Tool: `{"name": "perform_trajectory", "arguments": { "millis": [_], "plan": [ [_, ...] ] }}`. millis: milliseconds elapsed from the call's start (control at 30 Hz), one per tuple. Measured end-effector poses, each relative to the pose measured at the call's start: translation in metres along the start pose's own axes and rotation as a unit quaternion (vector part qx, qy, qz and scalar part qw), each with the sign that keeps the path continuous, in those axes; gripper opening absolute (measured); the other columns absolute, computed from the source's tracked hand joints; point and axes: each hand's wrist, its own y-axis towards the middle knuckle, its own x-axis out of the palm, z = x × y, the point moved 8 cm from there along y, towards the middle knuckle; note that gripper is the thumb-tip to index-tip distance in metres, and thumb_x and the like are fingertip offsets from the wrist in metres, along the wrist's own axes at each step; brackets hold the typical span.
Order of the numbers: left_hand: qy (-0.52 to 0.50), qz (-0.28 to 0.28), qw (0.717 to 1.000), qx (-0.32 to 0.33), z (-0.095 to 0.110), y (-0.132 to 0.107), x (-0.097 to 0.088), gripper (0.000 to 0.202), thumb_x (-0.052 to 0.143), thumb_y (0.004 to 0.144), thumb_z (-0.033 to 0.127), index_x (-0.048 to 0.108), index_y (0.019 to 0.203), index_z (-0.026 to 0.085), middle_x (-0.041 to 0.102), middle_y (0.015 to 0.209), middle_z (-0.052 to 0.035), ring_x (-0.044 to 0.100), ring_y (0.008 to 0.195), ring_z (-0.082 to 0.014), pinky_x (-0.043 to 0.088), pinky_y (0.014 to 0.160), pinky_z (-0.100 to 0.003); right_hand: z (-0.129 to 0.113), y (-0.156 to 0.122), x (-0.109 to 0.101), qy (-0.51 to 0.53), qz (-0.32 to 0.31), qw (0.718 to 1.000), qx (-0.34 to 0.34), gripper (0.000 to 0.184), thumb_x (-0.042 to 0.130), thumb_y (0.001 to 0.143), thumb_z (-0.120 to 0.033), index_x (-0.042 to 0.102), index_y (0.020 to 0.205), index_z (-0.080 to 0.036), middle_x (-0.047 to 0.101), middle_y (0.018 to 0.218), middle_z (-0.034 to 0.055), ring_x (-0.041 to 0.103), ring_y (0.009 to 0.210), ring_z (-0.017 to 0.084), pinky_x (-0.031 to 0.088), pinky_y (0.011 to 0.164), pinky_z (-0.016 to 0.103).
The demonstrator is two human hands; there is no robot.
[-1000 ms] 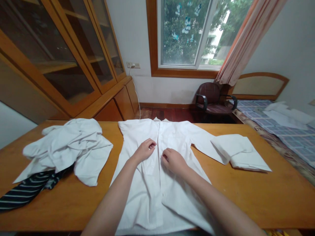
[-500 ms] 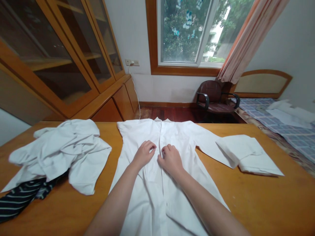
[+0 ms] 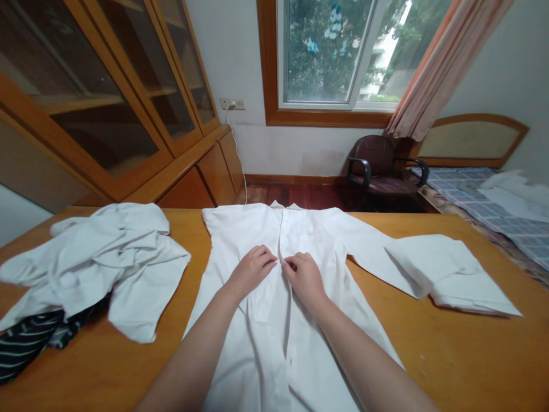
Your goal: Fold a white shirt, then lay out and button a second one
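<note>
A white button-up shirt [image 3: 240,229] lies spread on the wooden table [image 3: 454,366], its collar at the far edge and its front facing up. My left hand [image 3: 257,266] pinches the left edge of the shirt's front opening at mid-chest. Opposite it, my right hand [image 3: 302,277] has thumb and fingers closed on the right edge. The fingertips of both hands nearly meet at the placket. Any button between them is too small to make out. Below the hands the two front edges part slightly.
To the left lies a crumpled white garment [image 3: 124,252] with a black striped tie [image 3: 26,346] partly under it. A folded white cloth [image 3: 467,280] rests at the right by the shirt's sleeve. Beyond the table stand a glass-door cabinet [image 3: 180,149], an armchair [image 3: 377,166] and a bed [image 3: 484,189].
My hands have come closer together at the placket, their fingers closing on its edges. The front opening below them has widened a little. The view has shifted slightly.
</note>
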Motion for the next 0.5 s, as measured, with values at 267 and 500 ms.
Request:
{"name": "perform_trajectory", "arguments": {
  "millis": [267, 500],
  "plan": [
    [0.074, -0.007, 0.997, 0.021, 0.0078, 0.0014, 0.0016, 0.019, 0.053, 0.097, 0.023, 0.069, 0.087, 0.019, 0.063, 0.086, -0.0054, 0.059, 0.085, -0.0192, 0.051, 0.080, -0.034, 0.0019, 0.0013, -0.0009, 0.009, 0.004, 1.000, 0.011, 0.022, 0.057, 0.096, -0.027, 0.077, 0.087, -0.021, 0.070, 0.080, 0.0048, 0.054, 0.085, 0.021, 0.039, 0.081, 0.031],
    [0.065, -0.006, 0.998, 0.003, 0.0037, 0.0022, 0.0027, 0.015, 0.053, 0.094, 0.016, 0.067, 0.090, 0.020, 0.063, 0.088, -0.0047, 0.061, 0.087, -0.0189, 0.050, 0.082, -0.033, 0.0040, 0.0004, 0.0001, 0.016, 0.007, 1.000, 0.008, 0.024, 0.055, 0.097, -0.028, 0.077, 0.088, -0.022, 0.070, 0.082, 0.0052, 0.054, 0.086, 0.022, 0.040, 0.081, 0.032]
  ]
}}
